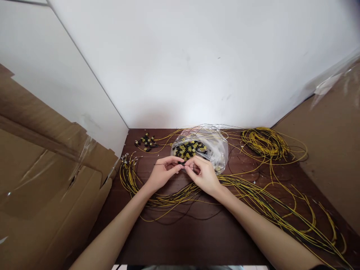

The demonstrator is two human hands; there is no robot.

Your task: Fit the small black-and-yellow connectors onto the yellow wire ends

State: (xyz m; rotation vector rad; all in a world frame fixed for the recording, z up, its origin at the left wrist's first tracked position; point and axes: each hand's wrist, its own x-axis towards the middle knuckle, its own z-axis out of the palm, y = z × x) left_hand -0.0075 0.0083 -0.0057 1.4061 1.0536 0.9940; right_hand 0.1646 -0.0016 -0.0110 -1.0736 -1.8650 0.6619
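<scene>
Both hands meet just in front of a clear plastic bag (221,150) of small black and yellow parts (187,149). Fingertips of my left hand (165,172) pinch one end of a small black piece (182,163). The other end is between the thumb and fingers of my right hand (203,174). A thin dark wire sticks out leftward past my left fingers. Beneath my wrists runs a long bundle of yellow and black wires (174,198), partly covered by my right hand and forearm.
A coil of yellow and black wire (264,144) lies at the back right. Several black and yellow connectors (146,142) sit at the back left of the brown table (180,243). Cardboard (50,187) stands at left, another cardboard panel (332,150) at right, a white wall (180,63) behind.
</scene>
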